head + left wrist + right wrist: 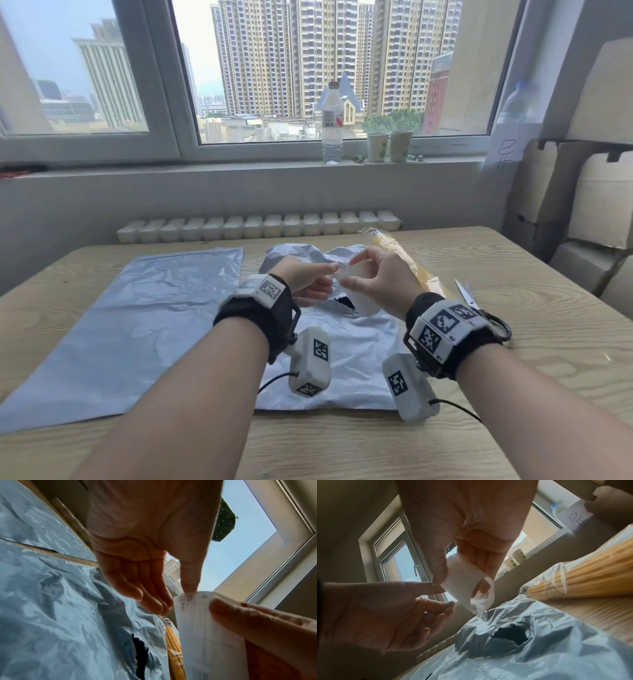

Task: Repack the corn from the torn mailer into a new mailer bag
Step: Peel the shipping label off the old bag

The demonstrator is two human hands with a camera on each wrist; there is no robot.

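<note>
Head view: your right hand [373,281] holds a curled white label [356,284] above the torn mailer [346,346], thumb and fingers [485,586] curled round it. Your left hand [308,279] pinches the label's near edge with thumb and forefinger; its other fingers [150,599] hang loosely spread. Torn mailer lies crumpled on the desk [534,308], a dark ragged hole [510,634] under your hands; can't tell what's inside. Corn [411,267] in clear wrap lies on the desk just right of the torn mailer. New mailer [137,315] lies flat to the left. Scissors [479,308] lie right of the corn, partly hidden by your right wrist.
</note>
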